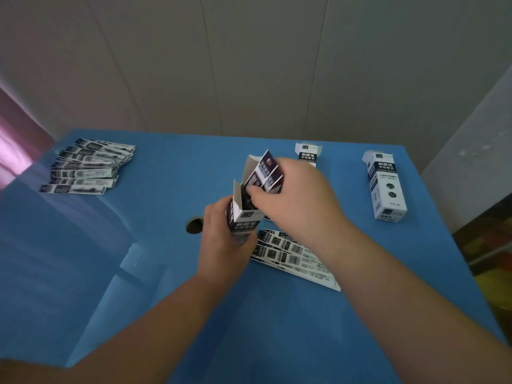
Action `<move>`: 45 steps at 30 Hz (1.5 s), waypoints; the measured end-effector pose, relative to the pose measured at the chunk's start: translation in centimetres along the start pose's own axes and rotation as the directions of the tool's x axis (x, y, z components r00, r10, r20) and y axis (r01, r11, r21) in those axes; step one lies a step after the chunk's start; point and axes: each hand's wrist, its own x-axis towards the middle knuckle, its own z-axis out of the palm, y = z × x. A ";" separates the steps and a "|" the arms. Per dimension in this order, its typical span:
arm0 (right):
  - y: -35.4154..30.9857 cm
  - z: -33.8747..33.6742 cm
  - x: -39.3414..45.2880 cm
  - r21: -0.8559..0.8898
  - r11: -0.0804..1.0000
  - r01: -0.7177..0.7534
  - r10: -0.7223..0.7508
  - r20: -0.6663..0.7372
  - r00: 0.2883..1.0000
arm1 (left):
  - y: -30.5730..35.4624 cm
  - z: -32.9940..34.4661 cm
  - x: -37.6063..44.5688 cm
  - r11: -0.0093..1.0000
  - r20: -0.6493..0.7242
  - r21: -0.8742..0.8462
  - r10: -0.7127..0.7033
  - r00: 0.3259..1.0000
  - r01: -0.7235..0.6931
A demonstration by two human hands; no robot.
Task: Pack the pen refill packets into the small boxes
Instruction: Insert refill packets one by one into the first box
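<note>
So the left hand has its grip wrapped round the lower half of a small box, holding it upright above the blue table with the top flaps open. The right hand is pinching a little bundle of refill packets at their top ends and has them partway into the box mouth.

These packets look thin, light and bendy, probably slick plastic, so I'd guess they fan out or buckle if you push from the very tip. Pinching them together close to the opening seems smarter. The box is just light card, so squeeze too hard and it'll dent or narrow the mouth.

More packets lie flat just under the right wrist, another fanned stack sits far left, and two more boxes stand further back, one behind the right hand and one at far right.
</note>
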 end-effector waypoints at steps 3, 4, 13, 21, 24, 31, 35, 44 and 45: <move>0.2 0.3 -0.2 -0.043 0.999 -0.009 0.010 0.015 1.000 | 0.0 0.0 0.0 1.000 -0.006 0.012 0.005 1.000 -0.005; 0.3 0.1 -0.2 -0.020 1.000 -0.004 0.004 -0.017 1.000 | -0.1 0.0 0.0 1.000 -0.007 0.004 -0.002 1.000 0.002; -0.3 -0.1 1.0 -0.160 0.987 0.029 -0.017 0.079 0.997 | -0.1 0.0 0.1 0.998 -0.002 0.007 -0.058 0.998 0.058; -0.9 0.0 0.9 -0.158 0.986 0.057 -0.033 0.152 0.988 | 0.1 -0.2 0.1 0.998 0.013 0.001 -0.070 0.997 0.070; -0.7 -0.9 0.9 -0.095 0.991 0.090 -0.071 0.182 0.981 | 0.1 -0.2 0.1 0.997 0.001 -0.014 -0.069 0.998 0.069; 5.9 -2.7 2.7 -0.132 0.991 -0.033 0.045 0.086 0.995 | 0.2 -0.4 0.3 0.994 0.004 -0.073 -0.081 0.997 0.081; 10.6 -0.6 2.2 -0.397 0.915 -0.074 0.183 0.244 0.952 | 0.0 -0.4 0.2 0.993 0.012 -0.094 -0.075 0.997 0.076; 14.5 3.5 1.4 -0.553 0.826 0.108 0.046 0.258 0.965 | 0.3 -0.4 0.0 0.991 -0.003 -0.114 -0.068 0.998 0.067; 14.6 3.5 1.5 -0.580 0.805 0.127 0.030 0.253 0.967 | 0.3 -0.4 0.0 0.991 -0.006 -0.112 -0.070 0.998 0.069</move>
